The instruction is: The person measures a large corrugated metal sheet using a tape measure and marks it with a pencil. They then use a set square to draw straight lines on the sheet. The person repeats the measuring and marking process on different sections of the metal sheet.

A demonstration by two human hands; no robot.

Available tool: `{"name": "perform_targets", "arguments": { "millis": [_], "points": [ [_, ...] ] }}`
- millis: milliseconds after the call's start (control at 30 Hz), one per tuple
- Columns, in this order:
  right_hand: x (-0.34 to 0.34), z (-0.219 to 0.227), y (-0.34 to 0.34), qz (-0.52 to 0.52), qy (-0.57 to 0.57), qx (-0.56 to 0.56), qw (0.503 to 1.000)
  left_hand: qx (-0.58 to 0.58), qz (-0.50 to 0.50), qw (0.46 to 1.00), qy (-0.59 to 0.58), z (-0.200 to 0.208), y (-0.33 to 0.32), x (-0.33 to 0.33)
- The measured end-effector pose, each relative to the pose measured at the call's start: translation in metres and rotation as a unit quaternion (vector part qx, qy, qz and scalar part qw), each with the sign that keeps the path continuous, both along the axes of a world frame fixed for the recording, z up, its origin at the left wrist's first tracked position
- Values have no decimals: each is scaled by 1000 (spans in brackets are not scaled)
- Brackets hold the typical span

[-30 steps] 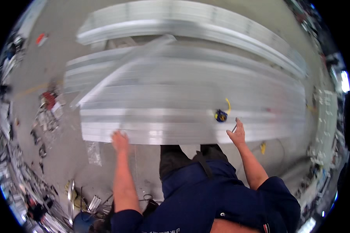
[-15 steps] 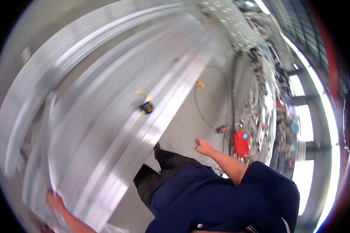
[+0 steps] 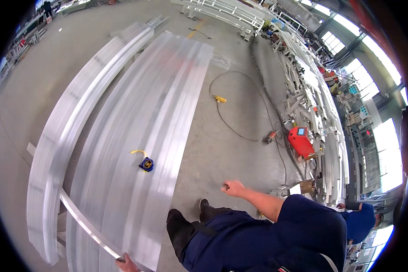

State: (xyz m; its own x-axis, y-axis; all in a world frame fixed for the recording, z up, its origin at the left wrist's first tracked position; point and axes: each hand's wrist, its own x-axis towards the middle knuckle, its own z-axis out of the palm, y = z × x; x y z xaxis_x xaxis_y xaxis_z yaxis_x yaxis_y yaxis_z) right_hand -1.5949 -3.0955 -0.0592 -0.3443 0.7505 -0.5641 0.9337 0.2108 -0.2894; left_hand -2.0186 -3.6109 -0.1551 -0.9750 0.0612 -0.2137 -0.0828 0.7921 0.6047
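Observation:
My left hand (image 3: 128, 264) is at the lower edge, closed around the near end of a long, thin metal bar (image 3: 87, 223). The bar slants away to the left, its far end by the side of a stack of long silvery metal profiles (image 3: 54, 154). Beneath it lies a wide row of flat metal profiles (image 3: 109, 136). On that row rests a blue and black tape measure (image 3: 146, 164) with a short piece of yellow blade out. My right hand (image 3: 233, 188) hangs over the floor, fingers curled; a small dark thing seems to show there, too small to name.
A red machine (image 3: 301, 141) with a small screen stands at the right, beside cables and a yellow connector (image 3: 220, 99) on the floor. Piled metal offcuts (image 3: 303, 90) line the right side. A co-worker in blue (image 3: 360, 222) is at the far right. White racks (image 3: 222, 11) stand far ahead.
My view has swung and cleared of blur. My left hand, still on the bar, has come in toward my body, and the bar now slants across the row. My right hand stays curled.

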Motion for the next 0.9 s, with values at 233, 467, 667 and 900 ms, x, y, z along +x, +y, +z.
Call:
{"name": "perform_targets", "arguments": {
  "millis": [233,467,667,900],
  "points": [
    [91,-66,21,-146,108,-12,983,90,82,992,-26,37,29,80],
    [209,-118,27,-100,23,-24,994,-79,55,995,-14,97,56,185],
    [239,-120,23,-90,47,-38,994,-36,106,991,-68,106,40,244],
    [204,-141,35,-118,99,-44,987,-254,-60,964,-43,81,-60,251]
  ]
}}
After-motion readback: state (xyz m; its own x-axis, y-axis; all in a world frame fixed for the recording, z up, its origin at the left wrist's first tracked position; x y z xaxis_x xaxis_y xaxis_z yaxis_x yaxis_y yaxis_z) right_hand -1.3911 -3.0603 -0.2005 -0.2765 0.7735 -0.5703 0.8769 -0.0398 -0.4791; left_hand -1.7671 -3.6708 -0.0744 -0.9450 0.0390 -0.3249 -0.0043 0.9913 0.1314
